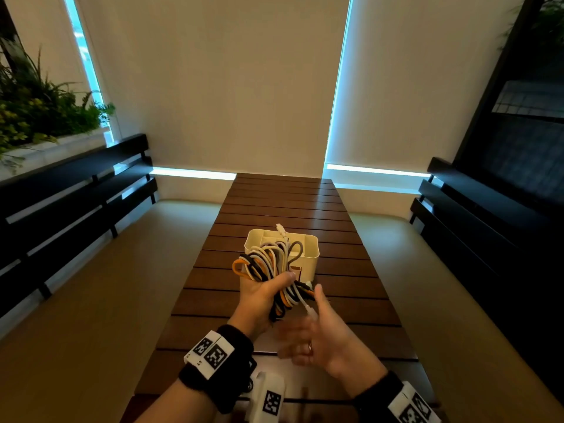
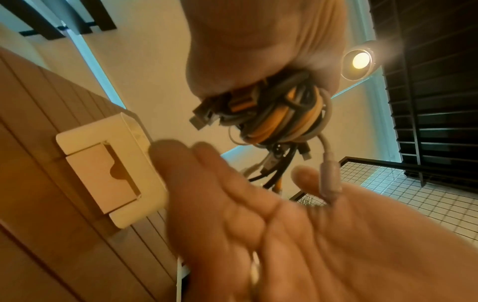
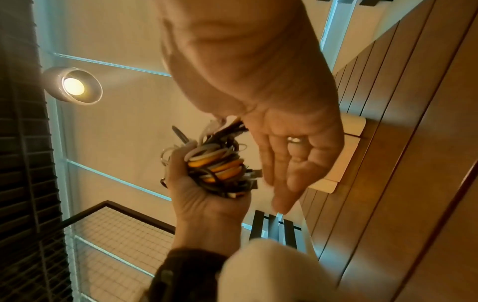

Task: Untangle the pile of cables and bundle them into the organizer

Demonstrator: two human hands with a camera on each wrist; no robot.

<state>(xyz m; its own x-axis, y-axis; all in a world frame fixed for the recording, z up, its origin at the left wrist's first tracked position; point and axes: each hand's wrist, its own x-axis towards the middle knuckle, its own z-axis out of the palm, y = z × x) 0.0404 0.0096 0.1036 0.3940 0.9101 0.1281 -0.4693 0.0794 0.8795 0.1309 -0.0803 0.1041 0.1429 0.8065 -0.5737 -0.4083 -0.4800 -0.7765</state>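
Several round, apparently smooth cables [image 1: 268, 264] coiled in left hand [image 1: 262, 293]; boxy organizer [image 1: 308, 254] beyond

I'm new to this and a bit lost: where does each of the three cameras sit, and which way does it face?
Head: on the head, looking down at the table, organizer, both hands.
Left wrist: looks along the left hand gripping the cable bundle.
Right wrist: looks along the open right hand.
All three share the bundle and organizer.

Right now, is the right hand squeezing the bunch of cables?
No, the left hand grips the cable bundle, while the right hand is open beside it with straight fingers.
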